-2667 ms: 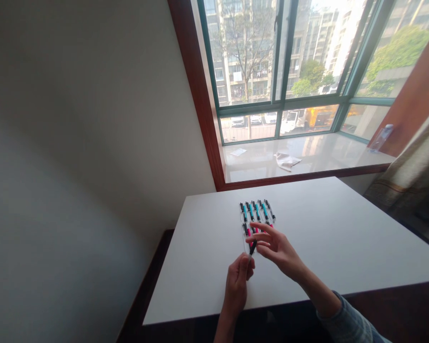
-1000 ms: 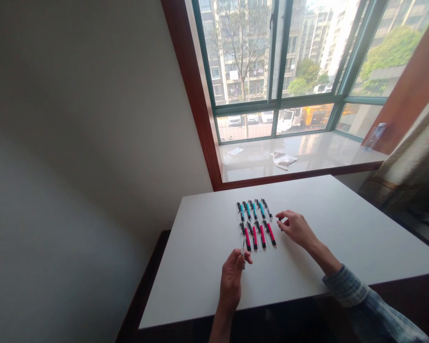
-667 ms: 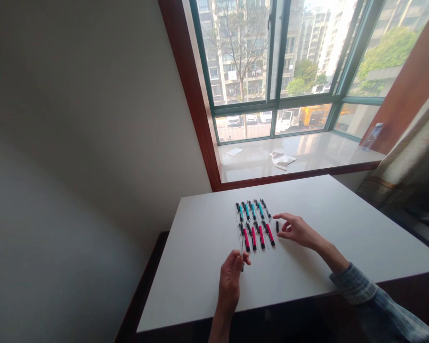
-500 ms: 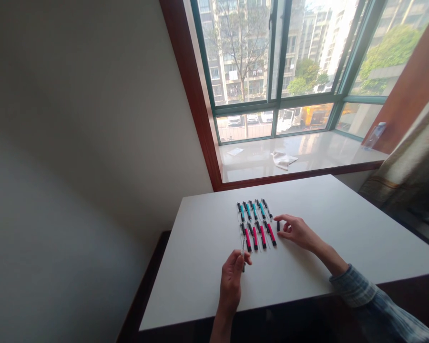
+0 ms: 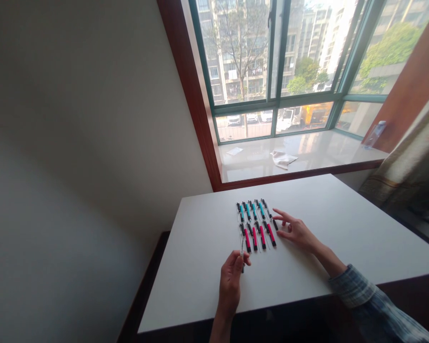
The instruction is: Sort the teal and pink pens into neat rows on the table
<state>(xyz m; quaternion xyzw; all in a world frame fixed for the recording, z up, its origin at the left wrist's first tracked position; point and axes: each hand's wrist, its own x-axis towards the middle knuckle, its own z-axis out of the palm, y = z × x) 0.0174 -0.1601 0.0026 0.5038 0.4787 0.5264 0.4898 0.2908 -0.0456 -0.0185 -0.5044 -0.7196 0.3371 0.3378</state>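
Two rows of pens lie on a white table (image 5: 343, 228): teal pens (image 5: 252, 209) in the far row, pink pens (image 5: 259, 236) in the near row. My left hand (image 5: 231, 281) is closed around a thin clear pen part (image 5: 242, 247), held upright just in front of the pink row. My right hand (image 5: 296, 229) rests to the right of the rows with fingers spread. Its fingertips touch a small black cap (image 5: 274, 224) lying beside the rightmost pink pen.
A window sill (image 5: 325, 152) behind the table carries a crumpled white cloth (image 5: 282, 158), a small paper (image 5: 234, 151) and a plastic bottle (image 5: 374, 133). A curtain (image 5: 411, 171) hangs at the right. A plain wall stands on the left.
My right hand carried the black cap away from the pen in my left hand, set it down right of the rows, then nudged it closer to the pink pens. My left hand stayed put.
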